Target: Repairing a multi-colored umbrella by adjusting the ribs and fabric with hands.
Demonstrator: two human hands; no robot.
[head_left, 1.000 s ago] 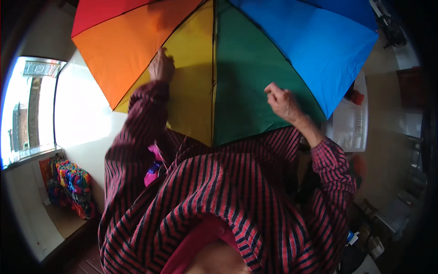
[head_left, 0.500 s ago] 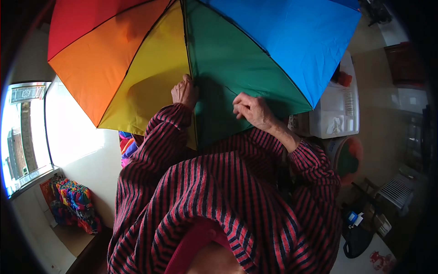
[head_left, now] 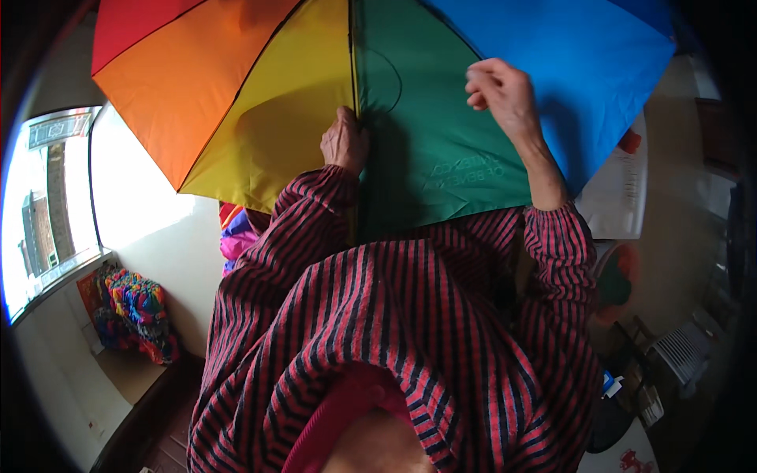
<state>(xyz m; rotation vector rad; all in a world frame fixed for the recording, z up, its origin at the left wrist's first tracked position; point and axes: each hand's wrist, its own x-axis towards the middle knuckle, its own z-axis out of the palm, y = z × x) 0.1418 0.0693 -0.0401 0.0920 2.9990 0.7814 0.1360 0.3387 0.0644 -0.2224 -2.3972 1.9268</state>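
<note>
An opened rainbow umbrella (head_left: 449,158) lies spread before me, inside up, with red, orange, yellow, green and blue panels and thin dark ribs. My left hand (head_left: 344,142) is closed on the umbrella where the yellow and green panels meet, along a rib. My right hand (head_left: 505,94) is lifted over the green and blue panels, its fingers bent together in a pinch. What it holds, if anything, is too small to make out. A thin dark thread (head_left: 400,77) curves across the green panel between the hands.
Bright colourful fabric (head_left: 236,236) shows under the umbrella's left edge. A multicoloured knitted piece (head_left: 134,296) hangs below the window at left. To the right stand a white plastic box (head_left: 615,197) and a round tub (head_left: 617,276), with a small white table (head_left: 623,453) lower down.
My right hand has risen up and right, away from the green panel near the seam. The thread's curve now shows. My left hand keeps its hold on the seam while the view shifts slightly.
</note>
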